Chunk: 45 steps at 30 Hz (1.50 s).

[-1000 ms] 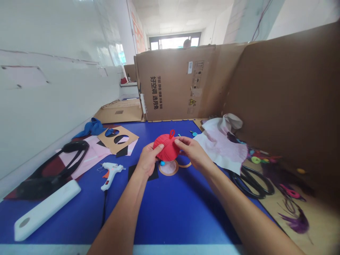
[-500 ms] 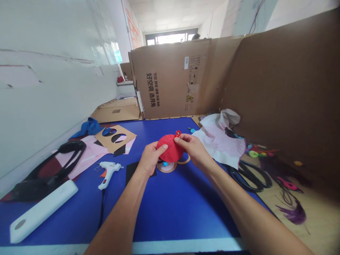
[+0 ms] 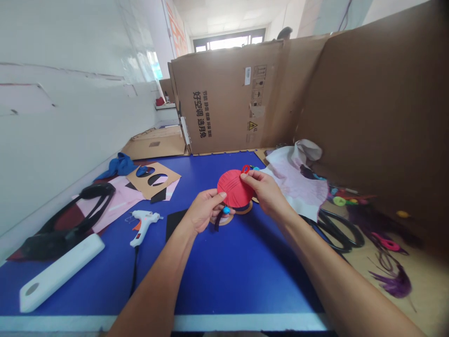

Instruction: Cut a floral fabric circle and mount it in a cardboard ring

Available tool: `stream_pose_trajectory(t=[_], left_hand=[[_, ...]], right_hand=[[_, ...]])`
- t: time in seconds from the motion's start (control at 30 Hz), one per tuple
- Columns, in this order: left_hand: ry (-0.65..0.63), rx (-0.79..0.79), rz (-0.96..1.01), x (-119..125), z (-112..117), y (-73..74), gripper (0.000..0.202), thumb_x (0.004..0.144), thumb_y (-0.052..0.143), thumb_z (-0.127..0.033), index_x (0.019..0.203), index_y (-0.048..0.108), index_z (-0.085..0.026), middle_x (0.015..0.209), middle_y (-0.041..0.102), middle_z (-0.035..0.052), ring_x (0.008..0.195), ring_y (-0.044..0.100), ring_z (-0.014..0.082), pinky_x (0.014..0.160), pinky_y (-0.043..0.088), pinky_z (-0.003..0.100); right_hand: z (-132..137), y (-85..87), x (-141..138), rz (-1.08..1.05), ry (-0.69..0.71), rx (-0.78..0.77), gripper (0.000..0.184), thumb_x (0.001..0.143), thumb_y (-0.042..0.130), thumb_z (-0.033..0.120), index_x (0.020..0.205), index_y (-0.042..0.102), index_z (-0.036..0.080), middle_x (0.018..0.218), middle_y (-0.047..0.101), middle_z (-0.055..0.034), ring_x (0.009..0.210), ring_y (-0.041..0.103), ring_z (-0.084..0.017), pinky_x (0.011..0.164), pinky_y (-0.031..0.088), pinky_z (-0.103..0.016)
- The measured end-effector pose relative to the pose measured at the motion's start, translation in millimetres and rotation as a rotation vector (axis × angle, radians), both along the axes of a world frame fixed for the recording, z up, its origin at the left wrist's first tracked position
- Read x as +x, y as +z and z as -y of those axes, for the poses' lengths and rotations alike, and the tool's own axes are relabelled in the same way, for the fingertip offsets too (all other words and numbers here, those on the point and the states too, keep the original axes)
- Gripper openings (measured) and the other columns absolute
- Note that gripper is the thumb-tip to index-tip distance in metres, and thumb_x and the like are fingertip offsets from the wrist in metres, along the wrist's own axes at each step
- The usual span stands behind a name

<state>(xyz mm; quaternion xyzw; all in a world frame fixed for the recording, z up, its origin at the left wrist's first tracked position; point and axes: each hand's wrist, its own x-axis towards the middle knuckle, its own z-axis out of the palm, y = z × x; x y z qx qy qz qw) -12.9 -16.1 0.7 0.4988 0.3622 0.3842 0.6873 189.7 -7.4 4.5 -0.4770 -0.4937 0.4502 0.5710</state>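
Note:
Both hands hold a round red disc (image 3: 234,189) with creased lines across its face, raised above the blue table. Its lower left edge is pinched by my left hand (image 3: 207,209), thumb on top. My right hand (image 3: 260,187) pinches the upper right edge, where a small red loop (image 3: 245,169) sticks out. Below the disc hangs a blue bead (image 3: 226,210) with a dark strip (image 3: 218,221) beside it, close to my left fingers. Cardboard rings (image 3: 243,209) lie on the table behind and under the disc, partly hidden.
A white glue gun (image 3: 142,224) with a cord lies left of my hands, near a black sheet (image 3: 175,223). Cardboard with two round holes (image 3: 164,191) is at the back left. White cloth (image 3: 298,175) and black-handled scissors (image 3: 342,234) lie right. Tall cardboard (image 3: 224,103) stands behind.
Both hands have moved the red disc slightly right and up in the view. The blue bead and a dark strip now show hanging beneath it. The view has shifted a little.

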Motion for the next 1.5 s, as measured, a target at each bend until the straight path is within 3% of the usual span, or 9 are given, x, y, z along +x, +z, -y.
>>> stream_pose_trajectory(t=[0.07,0.13,0.23,0.33,0.47,0.6,0.8,1.07,1.5], left_hand=[[0.012,-0.044,-0.004,1,0,-0.7,0.027,0.089,0.080,-0.038,0.097,0.074,-0.013,0.076,0.078,0.0138,0.057,0.071,0.0178,0.056,0.056,0.026],[0.055,-0.097,0.002,2,-1,-0.5,0.018,0.093,0.074,-0.030,0.096,0.072,-0.012,0.075,0.078,0.0146,0.058,0.073,0.0195,0.056,0.059,0.028],[0.159,-0.163,0.052,1,-3,1.7,0.009,0.096,0.067,-0.020,0.094,0.070,-0.012,0.078,0.078,0.0153,0.060,0.075,0.0205,0.059,0.062,0.029],[0.225,-0.175,0.122,-1,-5,4.4,0.011,0.098,0.063,-0.016,0.094,0.071,-0.011,0.083,0.079,0.0149,0.063,0.075,0.0201,0.058,0.062,0.029],[0.266,-0.176,0.208,-2,-5,5.3,0.009,0.097,0.065,-0.015,0.093,0.073,-0.012,0.076,0.076,0.0097,0.060,0.071,0.0169,0.058,0.062,0.028],[0.263,-0.161,0.258,-2,-5,4.5,0.008,0.095,0.069,-0.016,0.089,0.072,-0.012,0.076,0.075,0.0084,0.062,0.070,0.0165,0.061,0.063,0.030],[0.169,-0.078,0.231,-2,-3,5.4,0.009,0.092,0.073,-0.014,0.098,0.078,-0.010,0.089,0.078,0.0111,0.072,0.072,0.0142,0.067,0.061,0.025],[0.209,-0.061,0.151,0,-4,3.0,0.008,0.088,0.071,-0.009,0.088,0.079,-0.010,0.081,0.074,0.0069,0.070,0.070,0.0127,0.067,0.060,0.024],[0.223,0.044,0.125,3,-5,-0.7,0.016,0.079,0.084,-0.025,0.089,0.079,-0.014,0.081,0.076,0.0064,0.070,0.070,0.0141,0.071,0.058,0.026]], right_hand=[[-1,-2.3,0,0.021,-0.006,-0.004,0.038,0.081,0.075,0.059,0.086,0.066,0.023,0.078,0.069,-0.0019,0.069,0.062,-0.019,0.060,0.049,-0.029],[-1,-3.7,-1,0.077,-0.069,0.020,0.044,0.083,0.076,0.055,0.110,0.070,0.021,0.099,0.074,-0.0074,0.084,0.068,-0.024,0.072,0.055,-0.036],[2,-3.2,-1,0.315,-0.187,0.246,0.055,0.086,0.077,0.047,0.135,0.067,0.023,0.132,0.068,-0.0147,0.112,0.068,-0.032,0.092,0.057,-0.048],[6,-1.3,-2,0.543,-0.079,0.557,0.034,0.092,0.077,0.038,0.124,0.076,0.026,0.136,0.067,-0.0130,0.129,0.063,-0.033,0.109,0.052,-0.053],[11,-2.9,-6,0.685,0.062,0.703,0.020,0.094,0.078,0.031,0.114,0.081,0.029,0.134,0.071,-0.0109,0.128,0.065,-0.033,0.111,0.052,-0.054],[12,-7.6,-9,0.681,0.064,0.682,0.015,0.097,0.075,0.030,0.110,0.082,0.027,0.124,0.076,-0.0110,0.117,0.071,-0.032,0.104,0.056,-0.052],[13,-8.4,-12,0.621,0.074,0.604,0.013,0.100,0.070,0.030,0.108,0.080,0.026,0.109,0.081,-0.0083,0.103,0.075,-0.028,0.093,0.059,-0.044],[17,-7.8,-18,0.622,0.060,0.550,0.012,0.100,0.069,0.029,0.103,0.079,0.024,0.100,0.080,-0.0071,0.094,0.074,-0.026,0.082,0.057,-0.038],[20,-5.7,-24,0.533,0.044,0.437,0.018,0.099,0.068,0.036,0.106,0.078,0.022,0.104,0.081,-0.0066,0.095,0.075,-0.025,0.085,0.057,-0.037]])
